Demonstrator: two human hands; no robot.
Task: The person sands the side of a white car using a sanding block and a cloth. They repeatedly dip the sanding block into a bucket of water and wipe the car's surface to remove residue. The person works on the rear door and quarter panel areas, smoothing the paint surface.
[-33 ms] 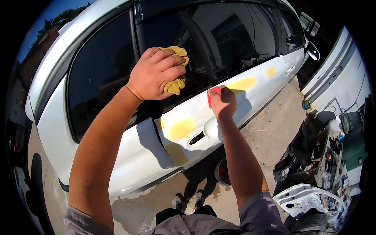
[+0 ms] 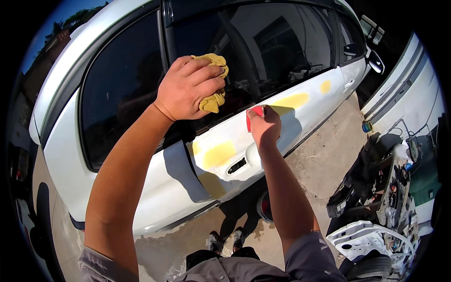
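My left hand (image 2: 190, 89) grips a bunched yellow cloth (image 2: 213, 101) up at the dark rear door window (image 2: 197, 42) of a white car. I cannot tell whether the cloth touches the glass. Lower and to the right, my right hand (image 2: 266, 126) is closed on a flat red sanding block (image 2: 249, 121), held at the white door panel (image 2: 244, 141) just under the window line. Its fingers hide part of the block. Yellow filler patches lie on both sides of it: one (image 2: 219, 155) to the left, a longer one (image 2: 292, 101) to the right.
The door has a dark handle opening (image 2: 237, 165). On the concrete floor (image 2: 319, 155) at right stands a cluttered cart (image 2: 376, 197), near a loose white car part (image 2: 359, 237) and a tire (image 2: 371, 268). Another white panel (image 2: 399, 94) curves along the far right.
My right hand and the red sanding block have shifted slightly left and down along the door. My left hand, with the yellow cloth, has moved a touch to the right.
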